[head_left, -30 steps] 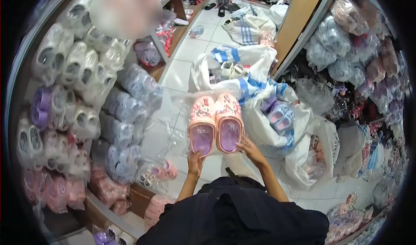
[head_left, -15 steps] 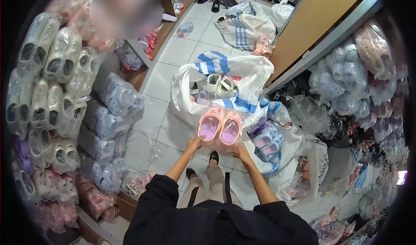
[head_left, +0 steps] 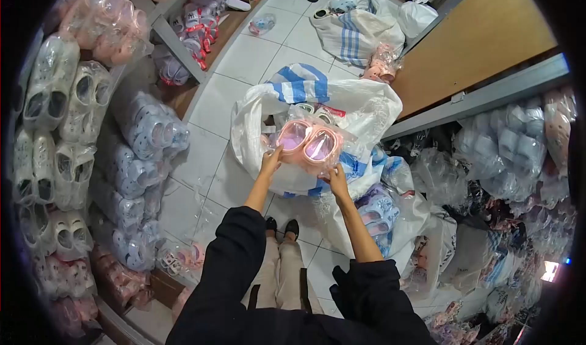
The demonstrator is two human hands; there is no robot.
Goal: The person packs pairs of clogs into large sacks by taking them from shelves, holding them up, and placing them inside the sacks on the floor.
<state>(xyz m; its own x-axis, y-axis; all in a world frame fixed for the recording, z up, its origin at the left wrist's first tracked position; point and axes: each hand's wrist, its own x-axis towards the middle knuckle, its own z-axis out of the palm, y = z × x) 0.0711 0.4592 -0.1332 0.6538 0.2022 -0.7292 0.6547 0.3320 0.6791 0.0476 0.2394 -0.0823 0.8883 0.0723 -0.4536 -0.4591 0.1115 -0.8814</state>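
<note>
A grey rail (head_left: 476, 94) runs along the lower edge of the tan wooden panel (head_left: 476, 46), with pale wrapped shoes (head_left: 503, 143) massed below it. Just left of the panel sit a small white bag (head_left: 417, 19) and a bundle of peach shoes (head_left: 383, 63); a little farther left lies a blue-striped sack (head_left: 354, 39). Well left of the panel are stacked spotted light-blue clogs (head_left: 137, 180) and, farther still, bagged white clogs (head_left: 52, 79).

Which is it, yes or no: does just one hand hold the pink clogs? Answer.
No, the left hand and right hand both hold the bagged pink clogs.
</note>
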